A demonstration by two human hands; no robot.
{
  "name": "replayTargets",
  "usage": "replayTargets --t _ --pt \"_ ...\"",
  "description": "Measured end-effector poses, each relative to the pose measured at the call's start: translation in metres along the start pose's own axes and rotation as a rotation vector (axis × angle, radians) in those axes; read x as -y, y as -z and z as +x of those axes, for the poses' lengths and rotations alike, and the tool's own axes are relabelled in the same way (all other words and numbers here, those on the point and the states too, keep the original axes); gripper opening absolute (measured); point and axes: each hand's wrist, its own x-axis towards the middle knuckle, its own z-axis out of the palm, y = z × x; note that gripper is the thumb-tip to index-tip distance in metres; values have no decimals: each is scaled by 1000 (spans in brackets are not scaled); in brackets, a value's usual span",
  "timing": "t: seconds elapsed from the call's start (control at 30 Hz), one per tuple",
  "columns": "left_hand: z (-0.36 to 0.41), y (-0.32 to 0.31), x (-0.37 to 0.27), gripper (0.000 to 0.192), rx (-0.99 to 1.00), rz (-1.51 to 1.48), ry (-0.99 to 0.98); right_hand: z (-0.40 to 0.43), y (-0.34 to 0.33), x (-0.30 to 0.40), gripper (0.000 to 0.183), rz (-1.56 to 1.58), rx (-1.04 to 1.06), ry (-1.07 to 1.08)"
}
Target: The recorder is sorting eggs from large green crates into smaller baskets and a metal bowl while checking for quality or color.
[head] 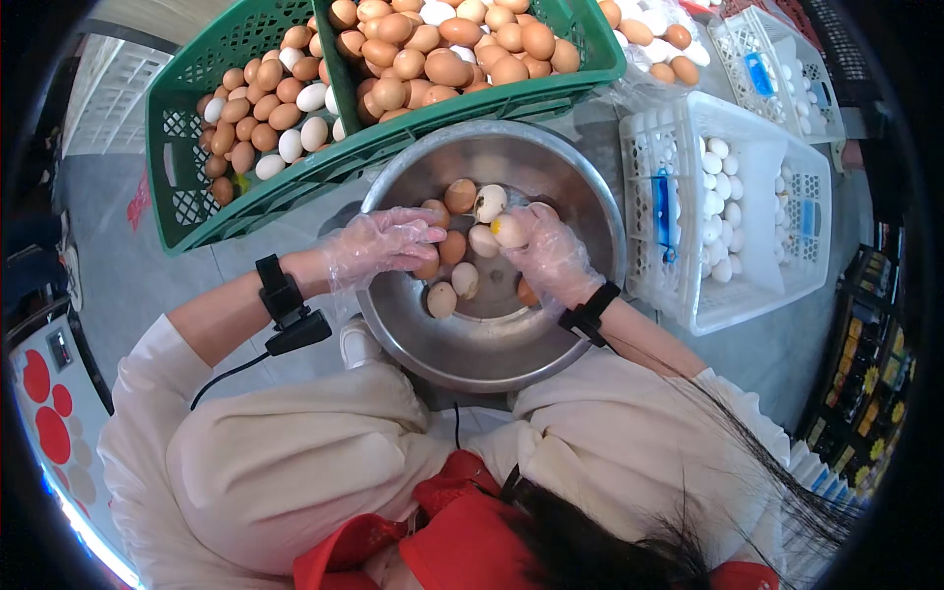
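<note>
A wide stainless steel basin (487,361) sits before me with several eggs in it. My right hand (549,247), in a clear plastic glove, holds a pale egg (509,231) that has a yellow yolk smear on its end. Gloved the same way, my left hand (391,240) reaches over the basin's left rim, fingers extended beside brown eggs (452,247); I see nothing held in it. A white egg with dark dirt (490,203) lies between the hands. Closer to me are two pale eggs (442,300). The right hand partly hides a brown egg (527,292).
Behind the basin stands a divided green plastic crate (339,158) of brown and white eggs. To the right, a translucent plastic crate (693,221) holds white eggs; a similar crate (782,81) stands farther back. Eggs in a clear plastic bag (649,40) lie at the top right.
</note>
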Motion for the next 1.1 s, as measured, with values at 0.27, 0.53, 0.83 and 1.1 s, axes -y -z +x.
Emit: replayTargets --t 0.27,0.53,0.83,1.1 --pt "-3 3 -1 48 -32 35 6 12 5 -16 44 28 -155 20" --pt "-5 -1 -1 47 -49 44 27 33 12 -17 29 -450 -150 128" --pt "-42 19 -81 52 100 123 -185 32 -7 -27 20 -432 -93 89" --pt "-87 165 -159 44 -694 292 -582 8 7 -31 47 -396 -133 60"
